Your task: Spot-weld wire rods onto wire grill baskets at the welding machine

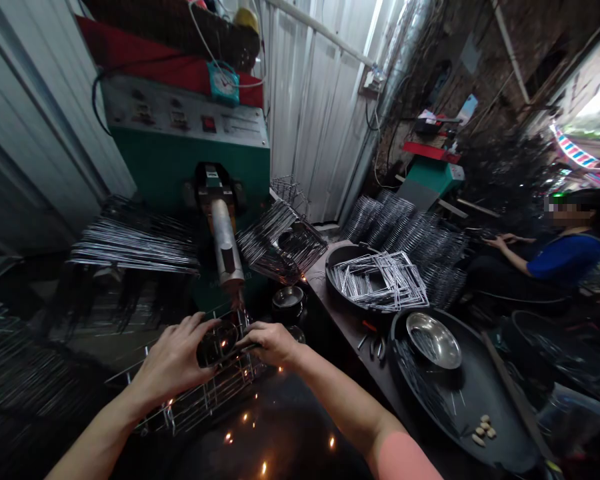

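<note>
A spot welding machine with a green cabinet [155, 157] stands in front of me, its metal arm [223, 240] pointing down toward my hands. Under its tip a wire rack [205, 400] sits at a tilt. My left hand [173, 357] curves round the rack's upper left side, thumb and fingers bent about it. From the right, my right hand [273, 341] pinches the rack's end close to the welding tip, fingers together; the exact grip is partly hidden. Orange sparks [245, 417] scatter below the rack. A small dark round pot [287, 298] stands just behind my right hand.
Wire frames pile up at left [135, 240] and beside the machine [283, 243]. On the right bench are a black basin [333, 293] of rectangular wire frames, pliers [379, 348], and a large black tray [480, 373] with a steel bowl [434, 340]. A person in blue [565, 257] sits far right.
</note>
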The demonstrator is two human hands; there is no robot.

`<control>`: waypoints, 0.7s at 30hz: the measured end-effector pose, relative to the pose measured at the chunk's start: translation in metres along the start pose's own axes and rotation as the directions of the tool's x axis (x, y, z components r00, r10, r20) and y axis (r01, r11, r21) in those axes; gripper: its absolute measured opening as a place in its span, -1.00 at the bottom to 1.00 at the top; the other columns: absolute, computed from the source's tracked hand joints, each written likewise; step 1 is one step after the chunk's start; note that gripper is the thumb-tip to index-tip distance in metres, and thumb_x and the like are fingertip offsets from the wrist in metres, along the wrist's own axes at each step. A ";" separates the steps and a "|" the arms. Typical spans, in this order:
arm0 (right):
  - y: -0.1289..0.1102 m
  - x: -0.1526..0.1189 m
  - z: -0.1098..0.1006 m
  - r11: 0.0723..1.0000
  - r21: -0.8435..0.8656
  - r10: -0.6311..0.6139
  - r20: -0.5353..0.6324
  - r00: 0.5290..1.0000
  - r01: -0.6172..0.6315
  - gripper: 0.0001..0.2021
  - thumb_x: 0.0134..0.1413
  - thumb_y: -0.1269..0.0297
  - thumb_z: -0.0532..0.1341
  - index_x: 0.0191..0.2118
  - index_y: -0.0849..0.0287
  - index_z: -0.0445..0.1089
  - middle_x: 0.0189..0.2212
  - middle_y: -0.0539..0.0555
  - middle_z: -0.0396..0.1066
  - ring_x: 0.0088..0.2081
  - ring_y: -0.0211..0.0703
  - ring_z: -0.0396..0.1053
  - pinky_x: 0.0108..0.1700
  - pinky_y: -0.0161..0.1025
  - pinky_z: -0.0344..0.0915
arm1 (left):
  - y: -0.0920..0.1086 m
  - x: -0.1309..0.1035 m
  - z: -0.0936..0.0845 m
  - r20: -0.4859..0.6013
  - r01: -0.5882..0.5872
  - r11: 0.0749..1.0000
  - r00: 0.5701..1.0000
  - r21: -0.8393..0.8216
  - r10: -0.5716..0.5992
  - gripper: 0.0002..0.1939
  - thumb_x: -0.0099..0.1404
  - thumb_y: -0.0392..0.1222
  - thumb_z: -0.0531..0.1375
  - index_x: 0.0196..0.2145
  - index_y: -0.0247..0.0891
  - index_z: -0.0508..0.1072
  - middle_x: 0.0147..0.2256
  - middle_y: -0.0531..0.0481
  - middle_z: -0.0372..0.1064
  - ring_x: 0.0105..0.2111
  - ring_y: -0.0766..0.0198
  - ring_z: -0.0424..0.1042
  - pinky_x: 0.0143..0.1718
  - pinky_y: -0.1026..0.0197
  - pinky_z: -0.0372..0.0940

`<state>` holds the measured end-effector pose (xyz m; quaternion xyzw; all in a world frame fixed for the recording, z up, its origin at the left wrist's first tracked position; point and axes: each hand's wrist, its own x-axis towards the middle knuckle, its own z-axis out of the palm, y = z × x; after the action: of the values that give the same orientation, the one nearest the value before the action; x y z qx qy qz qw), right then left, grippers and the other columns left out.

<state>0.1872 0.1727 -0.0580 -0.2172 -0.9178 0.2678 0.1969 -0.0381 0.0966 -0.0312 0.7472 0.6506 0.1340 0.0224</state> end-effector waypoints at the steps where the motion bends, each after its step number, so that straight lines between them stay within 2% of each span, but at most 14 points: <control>1: -0.001 0.000 0.000 1.000 -0.016 -0.001 0.011 1.000 0.002 -0.83 0.23 0.35 0.29 -0.08 0.10 0.54 -0.06 0.07 0.52 -0.03 -0.23 0.50 0.00 -0.37 0.36 | -0.001 0.000 0.000 0.001 0.004 1.000 1.000 -0.010 -0.004 -0.26 -0.06 -0.03 0.21 0.13 -0.27 0.43 0.20 -0.33 0.32 0.16 -0.24 0.34 0.11 -0.16 0.32; 4: -0.001 0.005 0.000 0.999 -0.052 0.014 0.010 1.000 -0.014 -0.76 0.18 0.42 0.29 -0.05 0.05 0.53 -0.02 0.03 0.51 -0.03 -0.24 0.50 -0.03 -0.39 0.35 | -0.007 0.007 0.000 0.032 0.041 0.999 0.999 -0.035 -0.040 -0.22 -0.08 -0.01 0.22 0.15 -0.25 0.42 0.25 -0.29 0.28 0.16 -0.25 0.34 0.11 -0.15 0.32; 7: 0.002 0.016 -0.001 0.996 -0.065 0.064 -0.042 0.997 -0.067 -0.73 0.13 0.48 0.30 -0.07 0.05 0.52 -0.04 0.01 0.52 -0.03 -0.25 0.50 -0.04 -0.40 0.35 | -0.014 0.020 -0.002 0.070 0.079 0.996 0.995 -0.034 -0.076 -0.19 -0.08 -0.01 0.20 0.18 -0.23 0.39 0.28 -0.27 0.23 0.20 -0.25 0.31 0.14 -0.15 0.30; 14: 0.012 0.038 -0.010 0.996 -0.073 0.049 -0.048 0.998 -0.053 -0.76 0.17 0.46 0.28 -0.07 0.10 0.51 -0.03 0.06 0.53 0.01 -0.20 0.50 0.03 -0.34 0.37 | -0.029 0.039 0.007 0.029 0.099 0.989 0.995 -0.114 -0.096 -0.20 -0.08 0.01 0.21 0.16 -0.24 0.41 0.27 -0.32 0.24 0.20 -0.27 0.31 0.17 -0.20 0.28; 17: 0.012 0.035 -0.007 0.995 -0.077 0.059 -0.060 0.996 -0.064 -0.75 0.16 0.47 0.29 -0.06 0.09 0.52 -0.03 0.06 0.54 0.01 -0.20 0.50 0.04 -0.34 0.38 | -0.029 0.036 0.013 0.026 0.110 0.983 0.994 -0.147 -0.107 -0.20 -0.07 0.06 0.23 0.15 -0.24 0.41 0.27 -0.32 0.24 0.20 -0.24 0.32 0.17 -0.15 0.29; 21: 0.013 0.019 0.003 0.997 -0.032 0.068 -0.083 0.994 -0.071 -0.73 0.18 0.40 0.30 0.00 0.07 0.51 0.01 0.07 0.53 0.02 -0.21 0.50 0.04 -0.34 0.38 | -0.026 0.030 0.015 -0.040 0.050 0.995 0.998 -0.089 -0.054 -0.20 -0.12 -0.01 0.23 0.15 -0.17 0.42 0.26 -0.25 0.26 0.23 -0.22 0.28 0.20 -0.14 0.25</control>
<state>0.1743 0.1909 -0.0634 -0.2633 -0.9053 0.2494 0.2209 -0.0560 0.1323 -0.0453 0.7253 0.6636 0.1776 0.0450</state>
